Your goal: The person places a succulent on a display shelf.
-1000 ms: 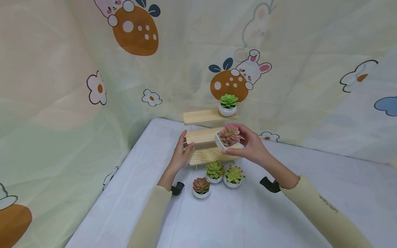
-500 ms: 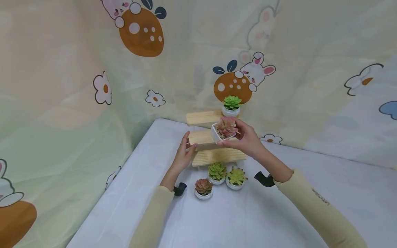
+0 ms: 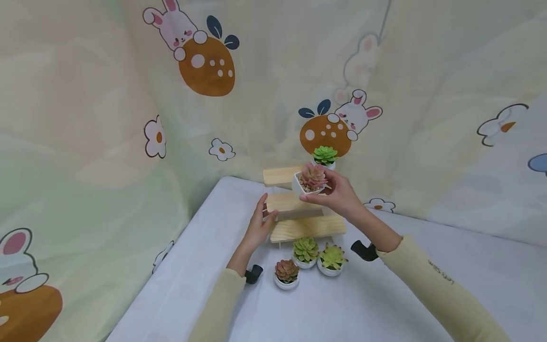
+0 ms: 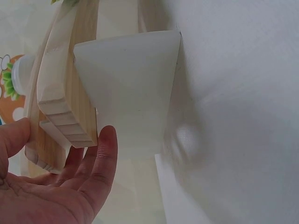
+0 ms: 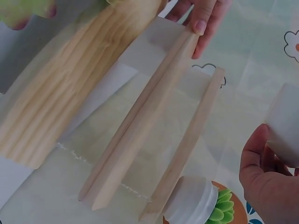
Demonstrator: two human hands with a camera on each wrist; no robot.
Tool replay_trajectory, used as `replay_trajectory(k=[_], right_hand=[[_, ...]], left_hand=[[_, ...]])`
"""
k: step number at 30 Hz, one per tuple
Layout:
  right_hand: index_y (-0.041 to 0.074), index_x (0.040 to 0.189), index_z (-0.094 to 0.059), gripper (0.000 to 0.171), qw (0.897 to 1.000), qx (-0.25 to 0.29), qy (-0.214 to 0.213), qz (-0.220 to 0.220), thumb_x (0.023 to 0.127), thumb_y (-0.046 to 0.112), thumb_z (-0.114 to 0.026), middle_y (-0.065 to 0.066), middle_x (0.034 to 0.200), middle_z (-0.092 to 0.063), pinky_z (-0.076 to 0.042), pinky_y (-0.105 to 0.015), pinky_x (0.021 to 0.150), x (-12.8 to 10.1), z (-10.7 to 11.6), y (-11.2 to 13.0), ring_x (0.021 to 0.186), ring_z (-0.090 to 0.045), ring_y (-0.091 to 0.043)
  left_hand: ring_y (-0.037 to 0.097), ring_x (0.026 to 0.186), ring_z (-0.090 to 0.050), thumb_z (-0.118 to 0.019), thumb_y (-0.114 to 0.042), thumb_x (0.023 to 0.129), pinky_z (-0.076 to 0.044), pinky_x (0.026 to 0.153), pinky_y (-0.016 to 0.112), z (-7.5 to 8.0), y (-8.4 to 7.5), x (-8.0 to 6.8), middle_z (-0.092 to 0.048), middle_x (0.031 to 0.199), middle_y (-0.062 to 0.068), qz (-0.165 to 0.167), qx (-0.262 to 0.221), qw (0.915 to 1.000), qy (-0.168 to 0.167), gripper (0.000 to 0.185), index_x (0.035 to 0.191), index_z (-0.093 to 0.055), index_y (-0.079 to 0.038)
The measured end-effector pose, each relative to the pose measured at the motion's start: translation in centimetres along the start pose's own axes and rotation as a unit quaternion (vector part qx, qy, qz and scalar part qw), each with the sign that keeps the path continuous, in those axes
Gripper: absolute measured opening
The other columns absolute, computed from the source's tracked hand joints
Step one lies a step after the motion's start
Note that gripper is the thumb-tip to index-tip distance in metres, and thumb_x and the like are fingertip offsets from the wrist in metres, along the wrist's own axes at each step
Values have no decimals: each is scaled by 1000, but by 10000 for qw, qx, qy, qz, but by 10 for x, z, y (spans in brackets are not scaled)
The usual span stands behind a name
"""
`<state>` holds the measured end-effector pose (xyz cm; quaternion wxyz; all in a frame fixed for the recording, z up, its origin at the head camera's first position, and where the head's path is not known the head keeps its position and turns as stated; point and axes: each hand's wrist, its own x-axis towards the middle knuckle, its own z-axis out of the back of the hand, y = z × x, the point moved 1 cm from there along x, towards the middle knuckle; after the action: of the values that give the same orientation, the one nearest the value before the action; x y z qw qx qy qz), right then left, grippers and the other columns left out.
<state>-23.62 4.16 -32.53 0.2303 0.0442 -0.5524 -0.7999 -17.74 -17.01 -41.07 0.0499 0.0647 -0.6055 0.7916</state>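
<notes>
Raised since a second ago: pink succulent in square white pot (image 3: 311, 180), now level with the top tier rather than the middle one; left hand (image 3: 260, 227) unchanged at the left end of the middle tier of the wooden stepped shelf (image 3: 299, 227), grip closed on the board's end, thumb and fingers either side; on the white surface (image 3: 342, 304) near the shelf, three round-potted succulents: reddish (image 3: 287, 273), green (image 3: 305, 251), yellow-green (image 3: 332, 259); on the top tier, far right, green succulent in round pot (image 3: 325, 157); right hand (image 3: 335, 194), grip round the square pot, just left of it.
</notes>
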Motion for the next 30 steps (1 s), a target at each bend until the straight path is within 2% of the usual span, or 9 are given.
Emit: replay_trajectory(k=[4,10,17,19,24,30], right_hand=[[2,139,-49,70,9999,35,9,-127,79,14,-83,-17,123,-59,-50,-17,76,5,-4,-3,101,-55,-23],[2,138,-51,69,9997,117,-96,182,78,10,-83,-17,126,-60,-50,-17,78,20,-7,-8,106,-57,-24],[4,139,-51,69,9993,250,-65,266,78,10,-83,-15,123,-61,-50,-17,73,39,-13,-10,96,-57,-17],[3,138,-52,66,9992,243,-7,331,79,10,-82,-15,120,-61,-50,-17,72,43,-15,-10,93,-57,-15],[1,135,-52,62,9993,260,84,255,81,8,-80,-17,115,-62,-51,-18,71,51,-19,-12,90,-59,-15],[4,136,-52,64,9997,204,73,136,80,14,-82,-15,121,-60,-49,-19,77,61,-29,-13,100,-56,-20]], left_hand=[[50,123,-44,-49,-9,103,-44,99,57,-2,1,-3,-40,135,36,24,21,10000,59,61,151,-15,8],[51,123,-44,-48,-8,103,-43,98,58,-4,2,-2,-39,135,37,59,93,9999,22,60,151,-17,8],[49,127,-42,-48,-16,104,-42,99,59,-9,36,10,-34,143,35,131,214,9997,-76,63,154,-14,2],[47,127,-43,-48,-20,104,-42,99,58,-8,40,10,-35,144,33,103,207,9997,-101,64,154,-15,0],[45,127,-43,-49,-25,104,-44,99,56,-7,41,10,-34,145,31,44,179,9998,-24,65,155,-15,-3],[44,126,-45,-49,-26,104,-45,98,55,-2,39,10,-35,143,31,40,211,9998,-57,65,155,-15,-2]])
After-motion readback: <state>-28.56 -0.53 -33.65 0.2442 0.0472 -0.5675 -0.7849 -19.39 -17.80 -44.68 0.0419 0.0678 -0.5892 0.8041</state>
